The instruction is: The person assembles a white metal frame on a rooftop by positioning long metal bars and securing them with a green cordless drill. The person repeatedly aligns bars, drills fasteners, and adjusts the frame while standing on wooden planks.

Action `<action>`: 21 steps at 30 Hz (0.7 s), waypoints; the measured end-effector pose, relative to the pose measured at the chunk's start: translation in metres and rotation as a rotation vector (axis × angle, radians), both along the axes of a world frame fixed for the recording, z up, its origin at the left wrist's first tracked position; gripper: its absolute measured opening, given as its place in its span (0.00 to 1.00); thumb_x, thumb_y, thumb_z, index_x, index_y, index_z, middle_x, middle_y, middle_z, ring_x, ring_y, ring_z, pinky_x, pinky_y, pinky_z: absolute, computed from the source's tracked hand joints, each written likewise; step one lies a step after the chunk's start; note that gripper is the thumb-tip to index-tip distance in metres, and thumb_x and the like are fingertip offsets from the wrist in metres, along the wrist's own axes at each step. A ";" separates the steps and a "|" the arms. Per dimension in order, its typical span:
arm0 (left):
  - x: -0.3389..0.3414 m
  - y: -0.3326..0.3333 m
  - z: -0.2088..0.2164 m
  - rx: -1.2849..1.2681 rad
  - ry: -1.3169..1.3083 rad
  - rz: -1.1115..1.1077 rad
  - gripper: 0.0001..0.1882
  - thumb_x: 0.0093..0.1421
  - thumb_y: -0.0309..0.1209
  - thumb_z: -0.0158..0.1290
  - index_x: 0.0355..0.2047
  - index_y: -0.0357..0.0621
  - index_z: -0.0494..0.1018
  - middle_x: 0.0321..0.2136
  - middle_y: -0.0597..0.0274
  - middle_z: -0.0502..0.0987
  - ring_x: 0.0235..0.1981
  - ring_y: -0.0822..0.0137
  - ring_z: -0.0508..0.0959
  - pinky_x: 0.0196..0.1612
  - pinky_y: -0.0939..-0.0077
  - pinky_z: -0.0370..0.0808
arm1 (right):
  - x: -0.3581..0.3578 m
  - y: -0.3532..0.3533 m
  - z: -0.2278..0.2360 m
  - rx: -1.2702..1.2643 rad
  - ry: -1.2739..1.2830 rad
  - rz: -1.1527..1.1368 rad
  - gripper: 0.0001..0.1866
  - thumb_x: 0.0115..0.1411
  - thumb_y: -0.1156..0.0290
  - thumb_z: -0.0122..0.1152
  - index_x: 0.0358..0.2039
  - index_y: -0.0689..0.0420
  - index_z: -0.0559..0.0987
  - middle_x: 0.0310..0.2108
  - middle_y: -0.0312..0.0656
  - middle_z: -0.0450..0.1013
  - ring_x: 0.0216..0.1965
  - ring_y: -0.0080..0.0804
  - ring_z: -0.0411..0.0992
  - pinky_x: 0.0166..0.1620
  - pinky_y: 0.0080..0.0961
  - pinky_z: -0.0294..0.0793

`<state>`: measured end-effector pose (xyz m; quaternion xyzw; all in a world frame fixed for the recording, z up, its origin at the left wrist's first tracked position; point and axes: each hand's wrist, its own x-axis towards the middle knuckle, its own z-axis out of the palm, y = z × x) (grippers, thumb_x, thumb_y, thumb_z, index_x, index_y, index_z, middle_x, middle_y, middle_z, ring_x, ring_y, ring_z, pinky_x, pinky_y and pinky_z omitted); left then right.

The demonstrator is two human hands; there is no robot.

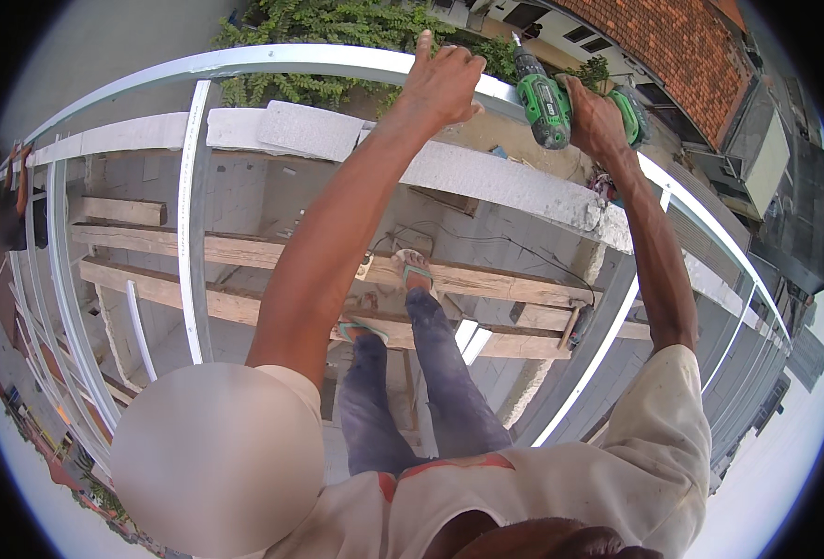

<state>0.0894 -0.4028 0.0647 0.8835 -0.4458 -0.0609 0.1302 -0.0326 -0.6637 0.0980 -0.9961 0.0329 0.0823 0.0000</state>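
My left hand (442,86) is at the top of the long silver metal rail (319,60), its fingers over the far side and the thumb on the near side. One finger points up away from the rail. My right hand (595,119) is wrapped round the handle of a green and black cordless drill (546,110). The drill sits just above the rail, its chuck and bit tilted up and away to the left. Part of the rail is hidden behind my left hand and the drill.
Metal studs (191,224) run down from the rail. Behind it lies a pale block wall top (496,175). My sandalled feet stand on wooden beams (487,279), with a drop between them. Another person (4,224) is at the far left. Green plants and a tiled roof (659,47) lie beyond.
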 end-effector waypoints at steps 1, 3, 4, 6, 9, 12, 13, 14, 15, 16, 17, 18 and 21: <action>0.000 -0.014 -0.007 0.043 0.042 -0.034 0.33 0.55 0.44 0.70 0.57 0.45 0.73 0.54 0.54 0.76 0.64 0.54 0.71 0.70 0.41 0.59 | -0.003 0.000 0.007 0.040 0.019 -0.012 0.39 0.52 0.72 0.71 0.64 0.55 0.66 0.42 0.55 0.81 0.43 0.55 0.81 0.47 0.48 0.80; -0.007 -0.034 -0.018 0.061 0.056 -0.051 0.28 0.53 0.43 0.70 0.51 0.45 0.77 0.47 0.55 0.81 0.58 0.53 0.77 0.66 0.46 0.66 | -0.008 -0.007 0.013 0.133 0.053 -0.030 0.38 0.53 0.71 0.71 0.64 0.55 0.67 0.44 0.55 0.81 0.44 0.55 0.81 0.49 0.48 0.80; -0.009 -0.036 -0.024 0.032 0.032 -0.034 0.26 0.53 0.41 0.70 0.49 0.44 0.77 0.44 0.55 0.82 0.55 0.52 0.79 0.63 0.48 0.69 | -0.013 -0.012 0.019 0.171 0.012 -0.031 0.38 0.53 0.71 0.72 0.64 0.55 0.68 0.45 0.55 0.81 0.44 0.55 0.81 0.49 0.48 0.80; -0.004 -0.038 -0.030 0.041 0.038 -0.058 0.23 0.52 0.38 0.69 0.47 0.44 0.78 0.40 0.54 0.83 0.50 0.50 0.82 0.57 0.51 0.75 | -0.029 -0.015 0.036 0.252 -0.075 -0.019 0.38 0.53 0.70 0.73 0.64 0.55 0.69 0.47 0.56 0.80 0.45 0.55 0.81 0.49 0.47 0.80; 0.027 -0.036 -0.033 0.058 0.127 -0.169 0.22 0.50 0.32 0.67 0.47 0.44 0.79 0.37 0.48 0.84 0.43 0.45 0.84 0.47 0.52 0.82 | -0.066 -0.023 0.078 0.334 -0.200 -0.042 0.34 0.55 0.64 0.75 0.62 0.54 0.74 0.50 0.52 0.81 0.47 0.48 0.82 0.50 0.47 0.81; 0.056 -0.030 -0.034 0.280 0.300 -0.216 0.28 0.46 0.36 0.70 0.49 0.45 0.79 0.44 0.48 0.83 0.48 0.47 0.83 0.52 0.55 0.79 | -0.094 -0.017 0.118 0.465 -0.052 -0.350 0.30 0.61 0.53 0.73 0.59 0.54 0.78 0.48 0.46 0.82 0.47 0.39 0.81 0.52 0.42 0.79; 0.060 -0.026 -0.037 0.342 0.304 -0.230 0.32 0.42 0.37 0.71 0.49 0.43 0.79 0.44 0.48 0.84 0.47 0.47 0.83 0.52 0.56 0.79 | -0.106 -0.006 0.129 0.413 -0.028 -0.436 0.30 0.62 0.50 0.72 0.58 0.54 0.79 0.47 0.44 0.82 0.47 0.37 0.80 0.52 0.40 0.78; 0.061 -0.028 -0.038 0.328 0.348 -0.257 0.34 0.41 0.38 0.72 0.50 0.41 0.79 0.44 0.47 0.84 0.47 0.47 0.83 0.51 0.57 0.79 | -0.124 0.001 0.136 0.459 -0.119 -0.401 0.22 0.64 0.56 0.70 0.53 0.55 0.82 0.38 0.43 0.83 0.38 0.28 0.80 0.44 0.31 0.78; 0.065 -0.027 -0.038 0.323 0.388 -0.274 0.35 0.40 0.38 0.72 0.51 0.40 0.79 0.44 0.46 0.84 0.47 0.47 0.83 0.51 0.57 0.79 | -0.134 0.013 0.146 0.504 -0.055 -0.547 0.21 0.64 0.56 0.70 0.51 0.55 0.83 0.38 0.42 0.83 0.39 0.29 0.79 0.44 0.30 0.77; 0.069 -0.032 -0.037 0.303 0.428 -0.303 0.37 0.40 0.39 0.73 0.52 0.38 0.78 0.44 0.44 0.83 0.47 0.48 0.83 0.51 0.58 0.79 | -0.150 0.018 0.155 0.499 -0.029 -0.646 0.21 0.64 0.55 0.71 0.51 0.55 0.83 0.37 0.41 0.82 0.37 0.29 0.79 0.42 0.30 0.77; 0.071 -0.036 -0.036 0.335 0.480 -0.283 0.39 0.39 0.40 0.73 0.53 0.37 0.78 0.44 0.43 0.83 0.47 0.48 0.83 0.51 0.59 0.78 | -0.165 0.020 0.159 0.500 0.001 -0.742 0.22 0.63 0.54 0.72 0.50 0.55 0.83 0.36 0.39 0.82 0.36 0.28 0.78 0.41 0.30 0.77; 0.074 -0.039 -0.035 0.369 0.531 -0.262 0.40 0.39 0.41 0.74 0.53 0.35 0.77 0.45 0.42 0.83 0.47 0.48 0.83 0.51 0.60 0.78 | -0.177 0.023 0.160 0.554 0.031 -0.777 0.25 0.61 0.52 0.73 0.53 0.54 0.82 0.39 0.39 0.82 0.39 0.28 0.78 0.44 0.31 0.77; 0.079 -0.047 -0.049 0.404 0.536 -0.300 0.45 0.38 0.45 0.74 0.55 0.32 0.76 0.45 0.38 0.83 0.47 0.48 0.83 0.50 0.60 0.78 | -0.209 0.033 0.157 0.704 0.071 -0.864 0.32 0.58 0.48 0.75 0.58 0.52 0.80 0.43 0.38 0.82 0.41 0.26 0.78 0.47 0.32 0.78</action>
